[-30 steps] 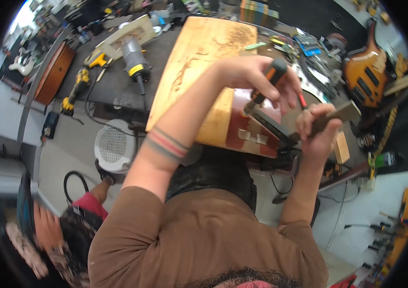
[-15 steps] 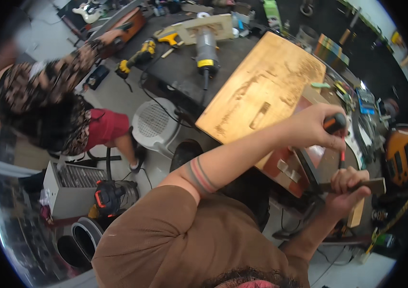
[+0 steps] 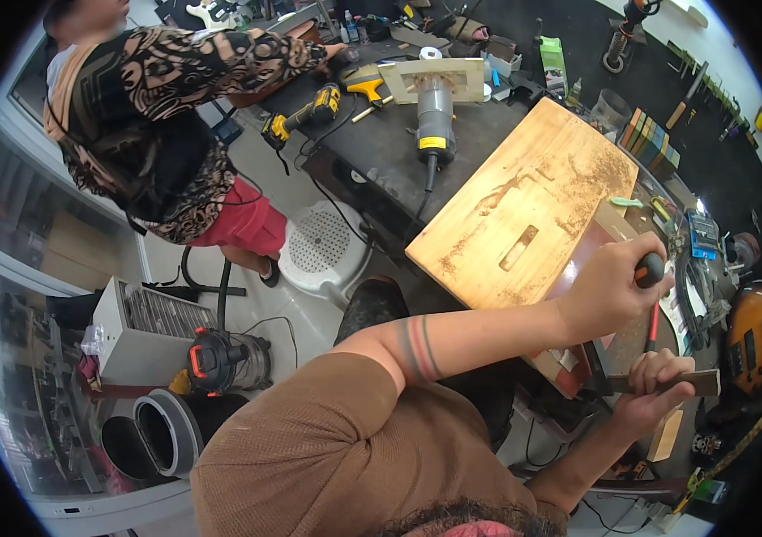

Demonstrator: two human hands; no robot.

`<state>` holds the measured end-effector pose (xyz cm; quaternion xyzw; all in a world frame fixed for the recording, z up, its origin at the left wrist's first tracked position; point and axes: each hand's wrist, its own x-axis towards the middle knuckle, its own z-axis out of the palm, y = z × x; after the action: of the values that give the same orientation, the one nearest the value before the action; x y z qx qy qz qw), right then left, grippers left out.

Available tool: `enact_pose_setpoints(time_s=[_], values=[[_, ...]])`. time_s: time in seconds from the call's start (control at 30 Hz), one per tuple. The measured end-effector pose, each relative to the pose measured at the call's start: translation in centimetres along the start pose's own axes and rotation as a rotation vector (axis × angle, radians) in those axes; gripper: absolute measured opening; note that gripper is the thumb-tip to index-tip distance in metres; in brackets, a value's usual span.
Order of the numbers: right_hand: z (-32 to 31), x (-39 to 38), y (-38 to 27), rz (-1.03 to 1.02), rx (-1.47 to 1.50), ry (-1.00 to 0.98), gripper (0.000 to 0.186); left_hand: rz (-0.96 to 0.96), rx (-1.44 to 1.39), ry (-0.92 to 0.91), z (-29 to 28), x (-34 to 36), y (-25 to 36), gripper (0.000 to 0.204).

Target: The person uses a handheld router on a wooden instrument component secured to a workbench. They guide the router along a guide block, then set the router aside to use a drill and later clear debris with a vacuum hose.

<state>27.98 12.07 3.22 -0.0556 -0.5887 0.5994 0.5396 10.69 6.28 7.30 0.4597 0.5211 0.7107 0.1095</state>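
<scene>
My left hand [image 3: 612, 285] is closed round a black handle with orange trim [image 3: 650, 269], its end facing up; the tool's working end is hidden. My right hand [image 3: 654, 387], nearer my body, grips a flat, narrow greyish-brown bar [image 3: 703, 382] that sticks out on both sides of the fist. Between the two hands shows a slim red shaft [image 3: 652, 324]; whether it belongs to the black handle I cannot tell. Under my left forearm lies a reddish-brown board [image 3: 571, 380], partly covered. A dark upright piece [image 3: 598, 362] stands beside the bar's left end.
A yellow wooden panel [image 3: 497, 210] with a slot and scattered shavings lies on the dark workbench [image 3: 372, 157]. Beyond are a grey corded power tool [image 3: 435, 116] and a yellow-black drill [image 3: 302, 116]. A white stool [image 3: 323, 246] and a vacuum [image 3: 224, 362] stand left; another person [image 3: 166, 134] works there.
The whole view has shifted, with the bench lower and further right. My left hand has turned, so the handle shows more end-on. My right hand keeps its grip. The other person stands more upright.
</scene>
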Motion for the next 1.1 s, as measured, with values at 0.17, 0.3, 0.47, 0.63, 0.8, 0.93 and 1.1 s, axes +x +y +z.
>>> enact_pose_setpoints(time_s=[0.17,0.3,0.47,0.63,0.8,0.93,1.1], values=[[-0.3,-0.5,-0.6,0.016,0.034,-0.007,0.056,-0.229,-0.662,-0.746,-4.2,2.9,-1.8,0.042],[-0.9,-0.8,-0.6,0.035,0.045,0.007,0.056,-0.299,-0.852,-0.993,-5.8,4.3,-1.8,0.05],[-0.4,-0.8,-0.6,0.043,0.037,-0.002,0.054,-0.188,-0.57,-0.739,-5.1,2.5,-3.1,0.043],[-0.6,-0.7,-0.4,0.042,0.054,-0.007,0.054,0.151,0.231,-0.154,-3.2,-0.9,0.4,0.048],[-0.4,-0.6,-0.3,0.033,0.05,0.008,0.056,-0.071,-0.231,-0.483,-4.6,0.8,0.0,0.044],[-0.4,-0.8,-0.3,0.05,0.048,0.024,0.057,-0.163,-0.542,-0.75,-5.7,1.9,-1.2,0.044],[-0.6,-0.8,-0.2,0.05,0.058,0.007,0.054,-0.208,-0.264,-0.461,-4.6,0.2,0.2,0.039]])
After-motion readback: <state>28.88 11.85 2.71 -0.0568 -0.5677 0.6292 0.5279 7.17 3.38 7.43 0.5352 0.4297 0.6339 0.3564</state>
